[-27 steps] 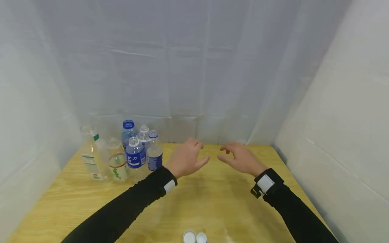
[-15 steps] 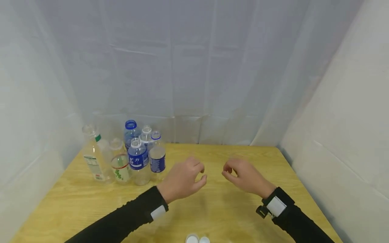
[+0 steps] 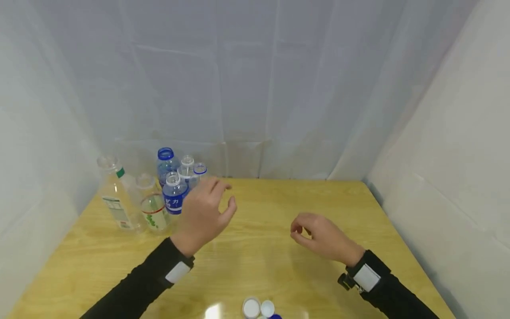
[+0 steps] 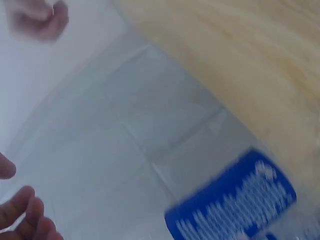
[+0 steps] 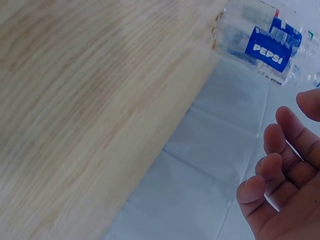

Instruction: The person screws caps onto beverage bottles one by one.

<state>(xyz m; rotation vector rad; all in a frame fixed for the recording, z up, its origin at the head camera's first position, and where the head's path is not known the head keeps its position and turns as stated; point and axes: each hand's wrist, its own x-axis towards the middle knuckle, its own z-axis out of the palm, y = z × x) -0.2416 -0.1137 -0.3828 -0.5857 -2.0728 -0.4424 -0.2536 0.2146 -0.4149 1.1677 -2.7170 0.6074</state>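
My left hand (image 3: pixel 205 210), fingers loosely bent and holding nothing, overlaps the right side of the bottle group in the head view. It partly hides a clear bottle with a blue-ringed neck (image 3: pixel 200 169). The right wrist view shows a blue Pepsi label (image 5: pixel 270 49) on a clear bottle. Beside the left hand stands a clear bottle with a blue label (image 3: pixel 174 198). Behind it are a blue-tinted bottle (image 3: pixel 167 166) and a white-necked one (image 3: pixel 186 167). Over the table's right half, my right hand (image 3: pixel 320 235) hangs loosely curled with nothing in it.
Further left stand a bottle with a grape label (image 3: pixel 154 212) and a tall clear bottle (image 3: pixel 117 199). Two white caps (image 3: pixel 251 308) and a blue cap (image 3: pixel 276 316) lie at the near edge of view. White sheeting (image 3: pixel 255 88) encloses the wooden table (image 3: pixel 255 195).
My left hand has moved left to the bottles. The right hand has drawn back nearer the body, its fingers curling a little more. The bottles stand as before.
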